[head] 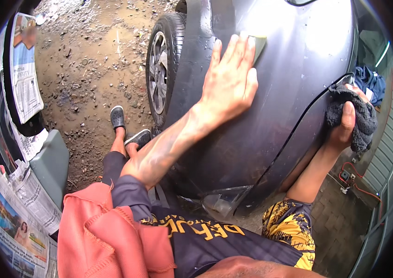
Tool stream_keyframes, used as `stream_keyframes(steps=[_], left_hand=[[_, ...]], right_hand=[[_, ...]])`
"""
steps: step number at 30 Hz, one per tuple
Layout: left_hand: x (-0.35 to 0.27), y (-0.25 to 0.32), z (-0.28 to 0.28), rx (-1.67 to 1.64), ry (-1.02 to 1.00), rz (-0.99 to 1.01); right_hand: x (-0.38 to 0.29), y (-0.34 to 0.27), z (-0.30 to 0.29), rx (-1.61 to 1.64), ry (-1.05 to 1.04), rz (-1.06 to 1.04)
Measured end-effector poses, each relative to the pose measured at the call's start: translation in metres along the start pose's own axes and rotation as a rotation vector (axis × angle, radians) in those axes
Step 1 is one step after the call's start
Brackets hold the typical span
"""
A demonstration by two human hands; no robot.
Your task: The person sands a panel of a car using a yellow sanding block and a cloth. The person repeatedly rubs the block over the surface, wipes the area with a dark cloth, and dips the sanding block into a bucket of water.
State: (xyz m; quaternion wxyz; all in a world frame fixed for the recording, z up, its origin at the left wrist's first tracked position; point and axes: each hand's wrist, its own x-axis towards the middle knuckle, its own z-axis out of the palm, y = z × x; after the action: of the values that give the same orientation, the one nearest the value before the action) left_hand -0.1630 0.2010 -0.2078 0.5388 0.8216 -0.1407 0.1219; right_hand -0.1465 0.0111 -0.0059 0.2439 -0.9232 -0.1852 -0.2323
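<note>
My left hand [229, 76] lies flat on the dark grey car body panel [224, 149], fingers slightly spread. Beneath its fingertips sits a thin greenish sheet [260, 48], pressed to the panel; only one corner shows past the fingers, so its material is unclear. Off to the right, my right hand [347, 116] grips a bunched dark grey cloth [361, 123], thumb in front of it and the other fingers mostly hidden behind. That cloth is beyond a curved black panel seam [297, 125]. Bright reflections cover the upper part of the panel.
A wheel [160, 73] stands left of the panel, on wet, muddy gravel [78, 87]. Clear lamp plastic [222, 205] is low on the car. Newspaper [26, 69] covers another vehicle at left. Two feet in dark clogs [117, 117] show. An orange cord [366, 191] runs at right.
</note>
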Motion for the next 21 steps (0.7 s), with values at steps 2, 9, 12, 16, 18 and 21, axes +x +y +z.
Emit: stream_keyframes(steps=[2,9,12,16,18,21], left_hand=[[-0.029,0.015,-0.004,-0.065,-0.022,-0.034],[-0.008,0.012,-0.006,-0.019,-0.011,0.028],[-0.027,0.022,-0.004,-0.029,-0.098,-0.007],[-0.054,0.032,-0.012,-0.131,-0.149,0.066],[0.011,0.013,-0.007,-0.091,-0.024,0.134],[0.019,0.020,0.006,-0.054,-0.059,0.058]], right_hand=[[0.000,-0.005,0.000,-0.028,-0.015,-0.005],[0.004,-0.004,-0.005,-0.165,-0.070,-0.105],[-0.001,0.006,-0.018,-0.219,-0.142,-0.135],[-0.004,0.011,-0.006,-0.133,-0.051,-0.145],[0.009,0.001,-0.005,-0.151,-0.068,-0.216],[0.008,-0.001,0.006,0.034,0.007,-0.125]])
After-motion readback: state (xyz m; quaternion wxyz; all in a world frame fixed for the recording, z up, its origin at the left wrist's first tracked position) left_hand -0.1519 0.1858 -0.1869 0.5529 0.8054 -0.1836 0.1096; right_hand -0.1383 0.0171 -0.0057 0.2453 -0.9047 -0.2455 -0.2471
